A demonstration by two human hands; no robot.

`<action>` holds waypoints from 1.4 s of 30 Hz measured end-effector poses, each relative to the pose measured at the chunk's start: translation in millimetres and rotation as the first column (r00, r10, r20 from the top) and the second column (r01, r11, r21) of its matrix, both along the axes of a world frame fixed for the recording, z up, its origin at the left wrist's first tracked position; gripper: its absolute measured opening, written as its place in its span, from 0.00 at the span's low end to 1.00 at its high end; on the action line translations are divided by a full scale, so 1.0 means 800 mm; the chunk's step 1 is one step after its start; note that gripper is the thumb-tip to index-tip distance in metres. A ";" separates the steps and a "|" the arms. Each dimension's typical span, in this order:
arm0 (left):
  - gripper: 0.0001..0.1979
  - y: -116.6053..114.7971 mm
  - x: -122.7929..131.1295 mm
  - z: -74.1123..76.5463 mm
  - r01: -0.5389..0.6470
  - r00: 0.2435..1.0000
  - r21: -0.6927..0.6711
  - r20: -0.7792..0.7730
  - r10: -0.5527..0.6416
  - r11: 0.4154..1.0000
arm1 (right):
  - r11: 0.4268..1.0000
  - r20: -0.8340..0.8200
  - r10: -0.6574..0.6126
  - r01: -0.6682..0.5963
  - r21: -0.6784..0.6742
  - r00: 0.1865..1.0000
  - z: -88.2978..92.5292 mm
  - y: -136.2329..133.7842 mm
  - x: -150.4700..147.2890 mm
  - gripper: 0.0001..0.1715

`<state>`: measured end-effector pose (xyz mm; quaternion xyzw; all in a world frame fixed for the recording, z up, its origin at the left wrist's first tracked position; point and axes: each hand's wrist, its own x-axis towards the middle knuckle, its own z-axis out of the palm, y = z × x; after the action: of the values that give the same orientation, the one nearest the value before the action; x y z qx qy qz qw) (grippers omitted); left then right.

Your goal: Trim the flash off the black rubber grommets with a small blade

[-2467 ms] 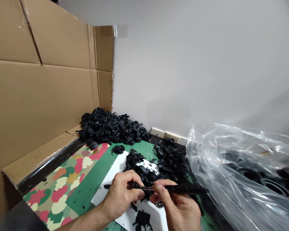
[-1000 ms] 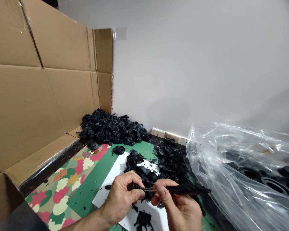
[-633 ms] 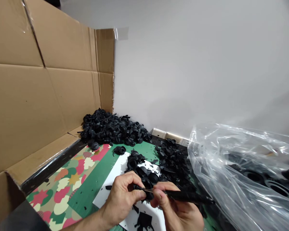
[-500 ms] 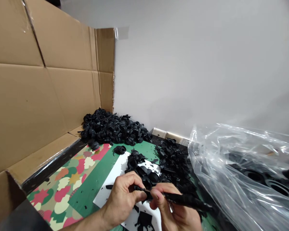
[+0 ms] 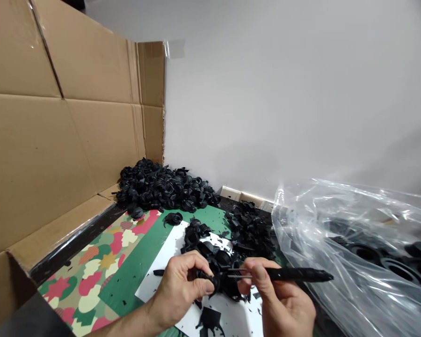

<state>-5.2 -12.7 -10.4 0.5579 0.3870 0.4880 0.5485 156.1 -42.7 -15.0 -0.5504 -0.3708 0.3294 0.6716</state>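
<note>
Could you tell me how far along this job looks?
Plenty looks done: a pile of black rubber parts in the cardboard corner, beside a heap of scraps. In hand: one part in the left hand, tweezers in the right hand. Remaining, seemingly: the black rings in the plastic bag.

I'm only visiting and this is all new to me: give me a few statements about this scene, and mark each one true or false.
1. The left hand pinches a black ribbed rubber piece. True.
2. The right hand holds scissors. False: it holds a black-handled tool with thin metal tips.
3. A clear plastic bag lies to the right, with black rings inside. True.
4. The largest heap of black pieces lies on the white sheet. False: it lies in the corner where brown cardboard meets the white wall.
</note>
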 end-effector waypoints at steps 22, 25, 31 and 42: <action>0.07 -0.005 0.002 0.002 -0.025 0.994 0.072 -0.106 0.033 0.997 | 0.998 0.126 0.023 -0.029 0.049 0.992 -0.015 -0.004 -0.016 0.19; 0.07 -0.006 0.001 0.000 -0.051 0.990 0.076 -0.125 0.060 0.996 | 0.997 0.027 0.073 -0.074 0.035 0.997 -0.007 -0.003 -0.013 0.18; 0.06 -0.007 0.000 0.000 -0.048 0.985 0.042 -0.162 0.055 0.998 | 0.972 0.003 0.202 -0.200 0.121 0.979 -0.001 -0.003 -0.019 0.15; 0.06 -0.005 0.001 -0.004 -0.065 0.981 0.071 -0.179 0.077 0.995 | 0.926 0.152 0.146 -0.189 0.326 0.978 -0.014 -0.005 -0.032 0.11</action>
<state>-4.3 -16.7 -13.5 0.6034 0.4388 0.4669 0.4747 130.1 -47.0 -25.8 -0.4124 -0.5088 0.2819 0.7011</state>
